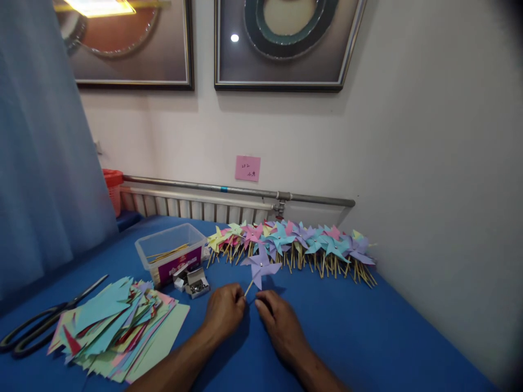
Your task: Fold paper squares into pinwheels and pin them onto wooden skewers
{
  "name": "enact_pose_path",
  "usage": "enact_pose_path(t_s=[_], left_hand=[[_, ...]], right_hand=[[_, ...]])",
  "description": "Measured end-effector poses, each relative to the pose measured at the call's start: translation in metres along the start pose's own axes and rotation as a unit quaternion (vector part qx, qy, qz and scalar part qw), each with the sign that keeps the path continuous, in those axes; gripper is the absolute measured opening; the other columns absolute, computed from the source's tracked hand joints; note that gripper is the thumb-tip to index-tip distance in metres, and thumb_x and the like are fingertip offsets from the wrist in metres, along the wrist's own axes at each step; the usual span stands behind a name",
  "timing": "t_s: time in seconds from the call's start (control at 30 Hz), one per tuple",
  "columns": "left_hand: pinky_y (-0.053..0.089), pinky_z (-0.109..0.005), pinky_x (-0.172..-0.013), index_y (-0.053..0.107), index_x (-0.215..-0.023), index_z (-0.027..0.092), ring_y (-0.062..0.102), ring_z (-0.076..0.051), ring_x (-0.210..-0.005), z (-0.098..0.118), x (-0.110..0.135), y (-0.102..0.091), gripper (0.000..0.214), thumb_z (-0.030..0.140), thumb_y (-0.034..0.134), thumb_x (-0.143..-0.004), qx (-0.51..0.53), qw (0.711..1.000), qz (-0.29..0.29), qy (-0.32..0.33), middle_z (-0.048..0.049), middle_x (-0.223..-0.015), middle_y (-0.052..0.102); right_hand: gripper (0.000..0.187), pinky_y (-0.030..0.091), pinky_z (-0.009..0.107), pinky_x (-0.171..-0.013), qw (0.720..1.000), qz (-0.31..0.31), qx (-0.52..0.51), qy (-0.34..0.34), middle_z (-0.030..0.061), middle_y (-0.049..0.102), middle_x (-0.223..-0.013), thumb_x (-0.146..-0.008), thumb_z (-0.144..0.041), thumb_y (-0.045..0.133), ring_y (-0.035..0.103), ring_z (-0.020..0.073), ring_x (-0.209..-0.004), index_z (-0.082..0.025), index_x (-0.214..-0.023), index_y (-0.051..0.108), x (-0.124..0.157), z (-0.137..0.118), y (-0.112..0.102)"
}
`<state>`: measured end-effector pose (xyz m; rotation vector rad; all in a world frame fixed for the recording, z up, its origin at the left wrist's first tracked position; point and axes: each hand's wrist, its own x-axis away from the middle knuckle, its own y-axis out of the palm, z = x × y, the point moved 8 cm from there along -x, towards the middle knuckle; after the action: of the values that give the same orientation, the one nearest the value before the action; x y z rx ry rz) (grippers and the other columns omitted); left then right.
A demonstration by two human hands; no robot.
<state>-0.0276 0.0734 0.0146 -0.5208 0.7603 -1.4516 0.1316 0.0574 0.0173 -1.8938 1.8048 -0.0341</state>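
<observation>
A purple paper pinwheel [260, 267] on a thin wooden stick stands tilted just above the blue table [368, 332]. My left hand [224, 312] pinches the lower end of the stick, fingers closed. My right hand [278, 321] rests next to it with fingers curled, its fingertips near the stick's end; what it holds, if anything, is hidden. A long row of finished pinwheels [294, 242] in pink, blue, yellow and purple lies against the wall behind.
A stack of cut coloured paper [118, 326] lies at left with black scissors [41, 321] beside it. A clear plastic box [171, 256] holds wooden sticks, and small open boxes of pins [192, 280] sit in front. A radiator and pipe run along the wall.
</observation>
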Motion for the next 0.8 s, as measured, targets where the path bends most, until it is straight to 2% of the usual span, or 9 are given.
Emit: enact_pose_path(t_s=[0.07,0.13,0.17,0.23,0.3,0.4,0.5,0.6,0.8], left_hand=[[0.03,-0.024,-0.065,0.068,-0.08,0.018,0.059,-0.014,-0.074,0.001,0.0,0.0,0.013,0.018,0.056,-0.085,-0.005,1.0,-0.003,-0.003,-0.0018,-0.078,0.071],[0.03,-0.024,-0.065,0.069,-0.08,0.018,0.06,-0.014,-0.075,0.001,0.001,-0.001,0.013,0.018,0.056,-0.084,-0.01,1.0,-0.007,-0.006,-0.0016,-0.079,0.071],[0.03,-0.024,-0.065,0.069,-0.08,0.018,0.06,-0.014,-0.076,0.0,0.001,0.0,0.013,0.018,0.056,-0.084,-0.012,1.0,-0.009,-0.007,-0.0014,-0.079,0.071],[0.029,-0.024,-0.064,0.069,-0.08,0.019,0.06,-0.014,-0.075,-0.001,0.001,0.002,0.013,0.018,0.056,-0.084,-0.015,1.0,-0.016,-0.008,-0.0009,-0.078,0.071],[0.029,-0.024,-0.063,0.068,-0.079,0.019,0.06,-0.013,-0.073,-0.002,0.002,0.005,0.013,0.018,0.056,-0.083,-0.02,0.999,-0.026,-0.005,-0.0003,-0.076,0.07],[0.028,-0.025,-0.062,0.068,-0.077,0.019,0.059,-0.013,-0.072,-0.002,0.003,0.01,0.012,0.018,0.056,-0.082,-0.028,0.999,-0.036,0.008,0.0002,-0.076,0.07],[0.028,-0.025,-0.062,0.068,-0.077,0.019,0.059,-0.013,-0.072,-0.002,0.003,0.011,0.012,0.018,0.056,-0.082,-0.029,0.999,-0.034,0.014,0.0006,-0.076,0.07],[0.028,-0.025,-0.063,0.067,-0.077,0.02,0.06,-0.013,-0.073,-0.002,0.002,0.009,0.013,0.018,0.056,-0.082,-0.027,0.999,-0.029,0.011,0.0005,-0.077,0.07],[0.03,-0.025,-0.064,0.068,-0.079,0.019,0.062,-0.014,-0.077,-0.003,-0.001,0.005,0.014,0.018,0.055,-0.083,-0.027,0.999,-0.018,0.0,-0.0006,-0.079,0.072]], right_hand=[[0.027,0.046,0.032,-0.074,0.999,0.028,-0.024,0.041,0.0051,0.073,-0.085,-0.087,-0.046,0.06,0.066,0.0236,-0.078,-0.023,-0.091,0.073,-0.002,0.011,-0.005],[0.037,0.049,0.033,-0.07,0.989,0.097,-0.065,0.089,0.0065,0.073,-0.091,-0.086,-0.05,0.058,0.067,0.0229,-0.074,-0.021,-0.105,0.07,-0.005,0.026,-0.019],[0.044,0.051,0.034,-0.07,0.98,0.147,-0.086,0.103,0.0081,0.073,-0.101,-0.084,-0.052,0.059,0.067,0.0226,-0.075,-0.021,-0.115,0.066,-0.006,0.033,-0.03],[0.057,0.052,0.034,-0.073,0.971,0.199,-0.087,0.096,0.0114,0.067,-0.124,-0.084,-0.053,0.057,0.068,0.0229,-0.086,-0.021,-0.132,0.055,-0.009,0.039,-0.045],[0.062,0.052,0.035,-0.082,0.971,0.22,-0.057,0.076,0.0137,0.061,-0.134,-0.085,-0.054,0.055,0.066,0.0243,-0.101,-0.02,-0.136,0.051,-0.013,0.039,-0.055],[0.06,0.051,0.037,-0.09,0.975,0.216,-0.016,0.055,0.015,0.06,-0.134,-0.087,-0.055,0.05,0.062,0.026,-0.112,-0.019,-0.136,0.052,-0.014,0.034,-0.06],[0.054,0.05,0.039,-0.092,0.981,0.192,0.018,0.035,0.0141,0.061,-0.13,-0.09,-0.053,0.047,0.062,0.0263,-0.11,-0.02,-0.132,0.055,-0.013,0.027,-0.056],[0.044,0.05,0.041,-0.095,0.982,0.182,0.056,0.004,0.0128,0.064,-0.125,-0.091,-0.049,0.048,0.062,0.027,-0.11,-0.02,-0.121,0.061,-0.01,0.017,-0.051],[0.039,0.053,0.038,-0.088,0.987,0.141,0.075,0.005,0.0124,0.066,-0.12,-0.091,-0.044,0.05,0.064,0.0265,-0.106,-0.02,-0.118,0.062,-0.008,0.009,-0.04]])
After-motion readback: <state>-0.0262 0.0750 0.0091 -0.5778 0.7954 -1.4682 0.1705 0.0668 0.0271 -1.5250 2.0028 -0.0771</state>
